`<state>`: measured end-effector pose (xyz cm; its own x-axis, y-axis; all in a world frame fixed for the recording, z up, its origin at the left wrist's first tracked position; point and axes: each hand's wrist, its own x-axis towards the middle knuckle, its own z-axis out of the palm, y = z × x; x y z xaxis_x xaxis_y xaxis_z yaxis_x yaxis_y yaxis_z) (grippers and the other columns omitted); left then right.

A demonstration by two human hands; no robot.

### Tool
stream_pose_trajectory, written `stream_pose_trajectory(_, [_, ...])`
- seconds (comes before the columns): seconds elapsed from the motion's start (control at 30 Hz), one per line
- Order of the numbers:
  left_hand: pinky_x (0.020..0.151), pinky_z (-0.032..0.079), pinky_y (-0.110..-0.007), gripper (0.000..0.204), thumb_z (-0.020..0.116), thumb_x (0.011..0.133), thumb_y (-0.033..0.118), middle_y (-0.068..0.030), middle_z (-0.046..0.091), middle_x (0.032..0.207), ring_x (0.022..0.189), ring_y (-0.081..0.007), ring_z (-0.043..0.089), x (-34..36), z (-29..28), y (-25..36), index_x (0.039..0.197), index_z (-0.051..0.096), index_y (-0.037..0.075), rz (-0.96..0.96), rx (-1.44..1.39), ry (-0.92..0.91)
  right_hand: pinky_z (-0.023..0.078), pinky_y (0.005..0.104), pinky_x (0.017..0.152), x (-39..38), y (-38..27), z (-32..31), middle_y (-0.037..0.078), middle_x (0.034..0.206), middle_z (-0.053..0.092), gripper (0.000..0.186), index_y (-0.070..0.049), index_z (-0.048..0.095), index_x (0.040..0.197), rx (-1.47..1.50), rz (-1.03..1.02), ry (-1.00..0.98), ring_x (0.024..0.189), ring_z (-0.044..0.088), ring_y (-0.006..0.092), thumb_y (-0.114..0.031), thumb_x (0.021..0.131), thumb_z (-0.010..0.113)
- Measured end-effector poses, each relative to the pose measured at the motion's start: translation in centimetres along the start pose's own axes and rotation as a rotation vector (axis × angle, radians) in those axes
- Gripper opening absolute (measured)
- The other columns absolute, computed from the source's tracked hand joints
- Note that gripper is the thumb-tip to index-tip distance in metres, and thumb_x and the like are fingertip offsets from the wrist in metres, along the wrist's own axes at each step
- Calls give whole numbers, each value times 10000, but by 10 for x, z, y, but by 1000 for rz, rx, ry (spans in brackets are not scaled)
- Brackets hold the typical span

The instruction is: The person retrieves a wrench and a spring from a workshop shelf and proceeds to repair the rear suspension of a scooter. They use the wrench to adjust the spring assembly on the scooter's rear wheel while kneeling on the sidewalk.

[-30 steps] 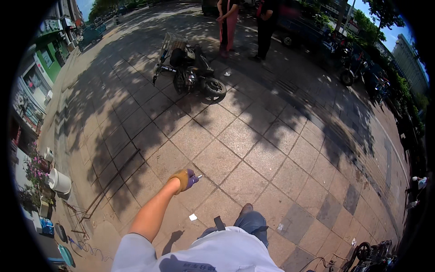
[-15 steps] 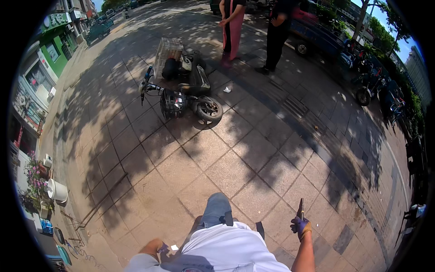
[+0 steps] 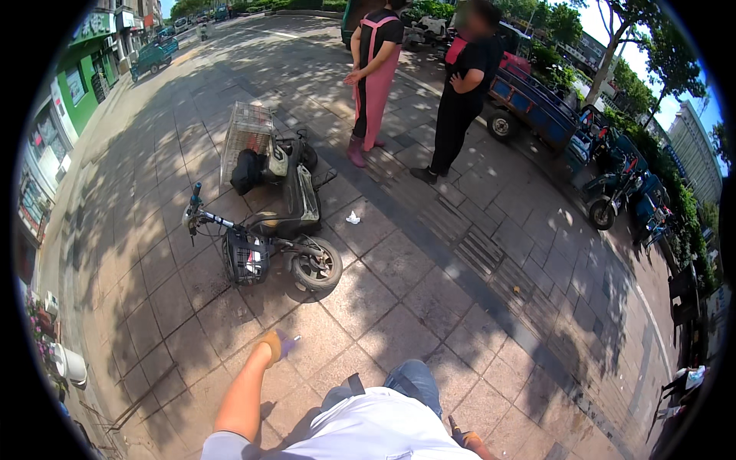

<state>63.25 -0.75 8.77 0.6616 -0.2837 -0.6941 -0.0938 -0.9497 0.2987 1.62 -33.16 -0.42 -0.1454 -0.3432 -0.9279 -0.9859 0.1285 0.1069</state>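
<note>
My left hand [image 3: 280, 346], in a purple and yellow glove, reaches forward over the paving and is blurred by motion. A small white object [image 3: 297, 337] shows at its fingertips; its kind is too small to make out. At the lower edge, my right hand [image 3: 471, 441] is partly hidden beside my white shirt. It is closed round a slim dark hand tool [image 3: 454, 426]. Ahead of my left hand an electric scooter [image 3: 295, 211] lies on its side, its front wheel [image 3: 317, 264] toward me. A wire basket [image 3: 245, 138] is at its rear and a dark front basket [image 3: 246, 258] below the handlebar.
Two people stand beyond the scooter, one in a pink apron [image 3: 379, 84], one in dark clothes [image 3: 462, 100]. A crumpled white paper [image 3: 353, 218] lies on the paving. Parked three-wheelers [image 3: 537, 103] line the right. A white bucket [image 3: 70, 363] stands at the left.
I have come closer to the scooter. My left hand has swung forward from beside my body, while my right hand with the tool has swung back toward the lower edge.
</note>
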Motion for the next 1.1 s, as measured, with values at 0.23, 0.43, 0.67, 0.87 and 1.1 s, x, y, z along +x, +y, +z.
stream_pose_trajectory(0.23, [601, 497, -403, 550, 652, 905, 561, -98, 674, 690, 599, -224, 618, 140, -56, 47, 790, 742, 30, -247, 55, -69, 469, 341, 522, 53, -140, -118, 48, 869, 744, 277, -62, 730, 972, 25, 10, -93, 640, 665, 206, -317, 871, 689])
stream_pose_trajectory(0.43, [889, 506, -385, 422, 530, 963, 423, -89, 732, 1088, 945, -259, 667, 199, 86, 39, 1119, 733, 87, -157, 477, -685, 471, 338, 527, 175, -300, -295, 49, 895, 751, 291, -63, 729, 999, 221, -127, -75, 657, 674, 208, -323, 873, 694])
stream_pose_trajectory(0.67, [809, 517, -402, 442, 531, 973, 473, -93, 731, 1058, 862, -217, 658, 305, 58, 124, 1146, 712, 109, -301, 62, -656, 513, 349, 609, 61, -622, -495, 118, 856, 754, 295, -8, 742, 944, 163, -569, 275, 697, 698, 203, -283, 864, 673])
stream_pose_trajectory(0.87, [740, 527, -417, 461, 531, 982, 516, -96, 730, 1032, 791, -182, 650, 452, -49, 176, 1169, 693, 127, -489, -328, -503, 539, 354, 621, 142, -736, -540, 81, 914, 754, 248, -64, 717, 1040, -64, -467, 226, 727, 709, 212, -241, 880, 649])
stream_pose_trajectory(1.1, [572, 517, -394, 231, 684, 883, 277, -106, 726, 844, 692, -244, 700, 528, -254, 288, 1035, 708, 105, -62, -169, -129, 493, 388, 544, 73, -793, -550, 72, 794, 716, 208, -102, 708, 988, -192, -163, 70, 617, 645, 212, -293, 963, 632])
